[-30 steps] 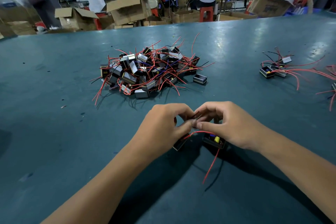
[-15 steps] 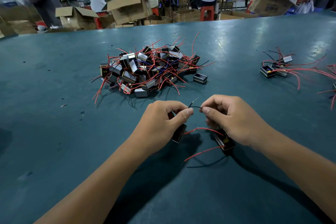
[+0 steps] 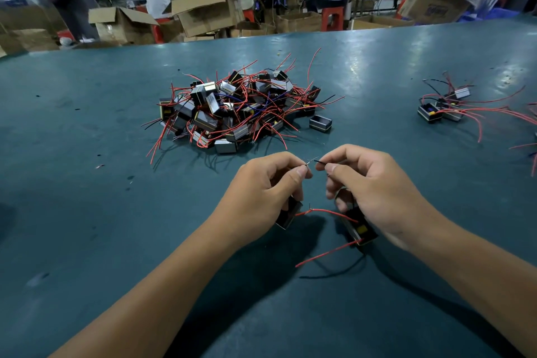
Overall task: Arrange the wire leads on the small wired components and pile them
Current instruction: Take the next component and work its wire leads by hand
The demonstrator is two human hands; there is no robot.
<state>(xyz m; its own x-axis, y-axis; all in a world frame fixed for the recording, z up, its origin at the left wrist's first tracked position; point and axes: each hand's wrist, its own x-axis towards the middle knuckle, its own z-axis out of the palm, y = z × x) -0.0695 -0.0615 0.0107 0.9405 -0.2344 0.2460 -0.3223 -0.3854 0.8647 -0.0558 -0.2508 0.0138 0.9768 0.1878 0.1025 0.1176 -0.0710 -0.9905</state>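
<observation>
Evidently, in the head view, the step in hand was the dressing of leads on two small wired components held close above the green table. The left hand pinched a bare wire tip between thumb and forefinger, its other fingers curled round a small dark component tucked beneath the palm. The right hand pinched the end of a thin black lead in the same way, and its lower fingers held a second component, whose yellow patch showed under the hand. The two pinched ends lay just beside one another, nearly touching; whether they actually met could not be told. A red lead arched between the two components, and another red lead trailed from the right-hand component toward the table.

By my judgement, the next move called for straightening or joining these fine ends with a steady pinch, then laying the pieces with a pile. The large pile of components with tangled red wires lay well beyond the hands, a lone component just beside its right edge, and a smaller group sat far to the right. Most of the work seemed undone.
</observation>
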